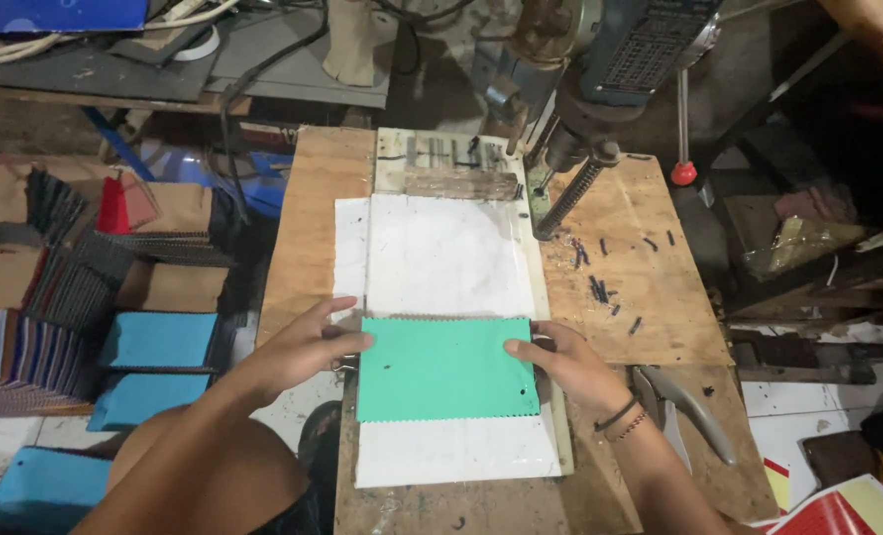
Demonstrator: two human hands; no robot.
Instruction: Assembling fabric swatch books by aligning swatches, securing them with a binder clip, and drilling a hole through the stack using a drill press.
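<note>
Clutter crowds my work board: a drill press column (570,193) stands just beyond the white sheet (446,260), with dark scraps (600,289) scattered on the wooden board (650,297) to its right. Grey pliers (684,406) lie near my right wrist, well clear of the fabric.

I observe the green fabric swatch (444,368) lying flat on the white sheet, its pinked edges squared to it. My left hand (303,349) rests open, fingers spread, fingertips pressing the swatch's left edge. My right hand (565,362) is loosely curled at the right edge, thumb on top of the fabric; I cannot tell whether its fingers pinch beneath.

No true container is in view. To the left, stacks of folded swatches (75,277) in dark, striped and red tones stand on edge, and blue fabric pieces (159,342) lie beside them.

The drill press head is cut off at the top edge. A strip with dark slots (456,154) above the white sheet is too dim to identify. A red and yellow item (843,510) at bottom right is only partly visible.
</note>
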